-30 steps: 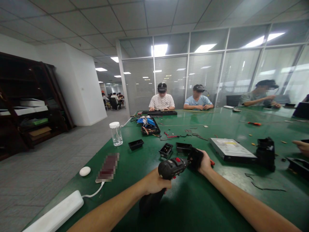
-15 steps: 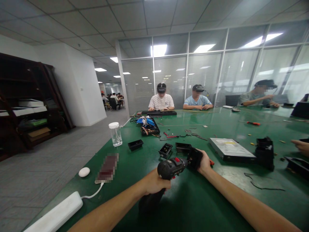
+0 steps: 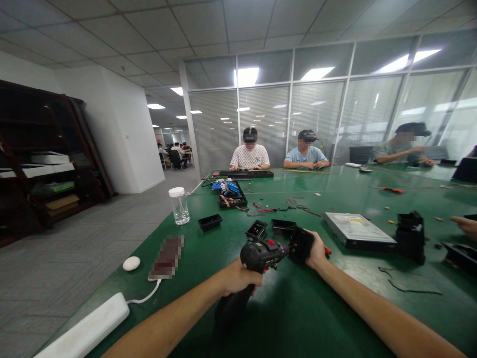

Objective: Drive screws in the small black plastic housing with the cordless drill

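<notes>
My left hand (image 3: 244, 281) is wrapped round the grip of a black cordless drill (image 3: 261, 254) with a red switch on top. The drill points right, its front end at the open side of a black plastic box (image 3: 301, 244). That box is tilted up in my right hand (image 3: 316, 250), whose fingers close round its far side and are partly hidden. Whether the bit touches a screw inside cannot be made out. Just beyond the drill, two more black boxes, one nearer (image 3: 256, 230) and one behind the held box (image 3: 283, 227), lie on the green table (image 3: 298, 308).
Another black box (image 3: 209, 223) and a lidded clear jar (image 3: 179, 206) stand to the left. A phone (image 3: 166, 257) is cabled to a white power strip (image 3: 85, 325). An optical drive (image 3: 359, 230) lies right, beside a black case (image 3: 409, 237). Several people sit across; another person's hand (image 3: 465, 227) shows at right.
The drill's rear has shifted very slightly left, and its front end stays at the held box. The whole view has moved a little. Both hands keep their hold.
</notes>
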Demonstrator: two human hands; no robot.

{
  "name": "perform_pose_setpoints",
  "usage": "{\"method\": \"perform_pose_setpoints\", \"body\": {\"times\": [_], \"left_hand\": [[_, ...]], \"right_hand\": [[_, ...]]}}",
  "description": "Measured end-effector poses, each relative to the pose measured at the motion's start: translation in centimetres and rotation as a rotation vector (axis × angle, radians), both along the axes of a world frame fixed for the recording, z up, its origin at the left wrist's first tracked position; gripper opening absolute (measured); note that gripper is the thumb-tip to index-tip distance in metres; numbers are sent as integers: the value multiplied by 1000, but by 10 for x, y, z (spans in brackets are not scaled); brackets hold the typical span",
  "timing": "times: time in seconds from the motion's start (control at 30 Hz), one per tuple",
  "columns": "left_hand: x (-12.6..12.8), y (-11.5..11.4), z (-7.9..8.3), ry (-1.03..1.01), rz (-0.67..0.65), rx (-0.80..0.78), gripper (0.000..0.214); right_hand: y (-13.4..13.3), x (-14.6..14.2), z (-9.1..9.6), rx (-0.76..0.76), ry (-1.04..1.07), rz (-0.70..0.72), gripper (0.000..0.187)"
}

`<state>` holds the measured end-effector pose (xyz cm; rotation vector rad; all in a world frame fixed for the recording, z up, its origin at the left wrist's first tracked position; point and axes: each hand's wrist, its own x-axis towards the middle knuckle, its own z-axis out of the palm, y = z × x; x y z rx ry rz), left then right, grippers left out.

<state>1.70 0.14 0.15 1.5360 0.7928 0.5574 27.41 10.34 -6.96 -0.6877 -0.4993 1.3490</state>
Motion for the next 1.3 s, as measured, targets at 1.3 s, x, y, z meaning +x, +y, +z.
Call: {"method": "perform_pose_setpoints", "body": {"times": [1.3], "left_hand": [[0, 1, 0, 12, 47, -44, 8]], "right_hand": [[3, 1, -1, -59, 70, 49, 18]]}}
